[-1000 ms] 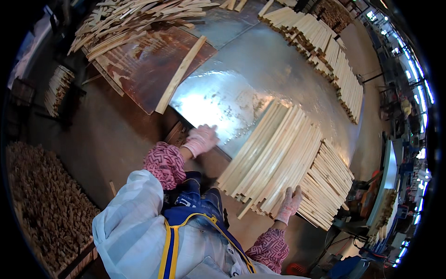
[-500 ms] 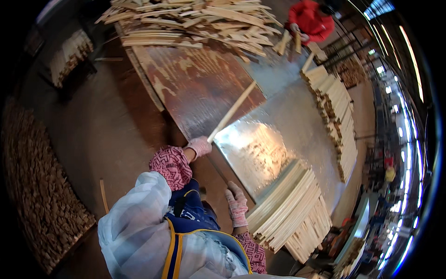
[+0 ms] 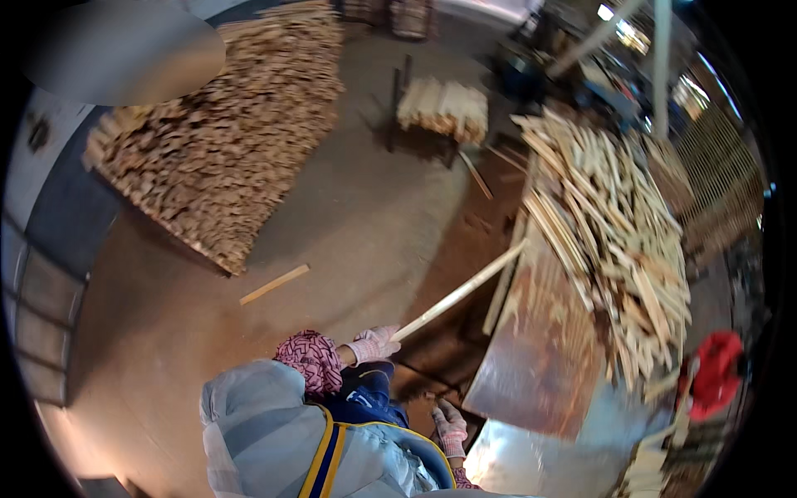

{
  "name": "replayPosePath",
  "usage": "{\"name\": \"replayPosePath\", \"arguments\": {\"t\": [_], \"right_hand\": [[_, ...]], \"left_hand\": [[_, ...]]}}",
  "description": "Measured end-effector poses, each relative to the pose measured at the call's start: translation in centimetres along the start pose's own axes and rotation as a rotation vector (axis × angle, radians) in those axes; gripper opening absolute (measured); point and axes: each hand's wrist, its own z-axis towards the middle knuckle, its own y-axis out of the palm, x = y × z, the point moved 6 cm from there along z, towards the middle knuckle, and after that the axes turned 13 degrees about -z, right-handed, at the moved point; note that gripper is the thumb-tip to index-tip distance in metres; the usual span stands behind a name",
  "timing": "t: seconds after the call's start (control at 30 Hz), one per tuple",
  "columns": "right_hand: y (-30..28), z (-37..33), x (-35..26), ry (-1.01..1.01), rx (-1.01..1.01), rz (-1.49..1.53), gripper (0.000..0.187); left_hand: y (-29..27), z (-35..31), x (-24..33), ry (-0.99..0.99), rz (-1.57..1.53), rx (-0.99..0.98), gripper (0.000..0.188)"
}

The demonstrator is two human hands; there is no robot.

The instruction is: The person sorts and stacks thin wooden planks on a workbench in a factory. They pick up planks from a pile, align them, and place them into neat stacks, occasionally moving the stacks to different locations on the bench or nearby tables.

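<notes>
My left hand (image 3: 374, 344), in a pale pink knitted glove, is closed around one end of a long, thin wooden strip (image 3: 462, 290). The strip slants up and away to the right, and its far end reaches the left edge of the table's brown board (image 3: 540, 357). Beside the metal part of the table (image 3: 519, 456), my right hand (image 3: 450, 426), gloved too, holds nothing and has its fingers apart. A loose heap of wooden strips (image 3: 618, 224) covers the far part of the board.
A large stack of wood pieces (image 3: 241, 141) stands at the far left. A rack with pale strips (image 3: 444, 108) is farther back. One loose strip (image 3: 275, 284) lies on the floor to my left. A person in red (image 3: 716, 378) is at the table's right side.
The view has turned left, so the table now appears farther right and the big stack has come into full view. The strip in my left hand now points toward the board's left edge.
</notes>
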Motion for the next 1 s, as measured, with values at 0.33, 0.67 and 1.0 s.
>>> {"name": "replayPosePath", "arguments": {"t": [0.33, 0.67, 1.0], "right_hand": [[3.2, 17.3, -17.2, -0.151, -0.084, 0.053, 0.041], [12.2, 21.6, -33.2, -0.128, -0.425, -0.11, 0.045], [6.6, 34.9, -28.2, -0.124, -0.432, -0.23, 0.046]], "left_hand": [[-40.2, 3.3, 5.3, 0.032, 0.005, 1.079, 0.041], [-66.9, 15.4, 0.4, -0.015, 0.218, 0.9, 0.061], [-63.8, 17.7, -2.7, 0.235, -0.16, 1.11, 0.049]]}}
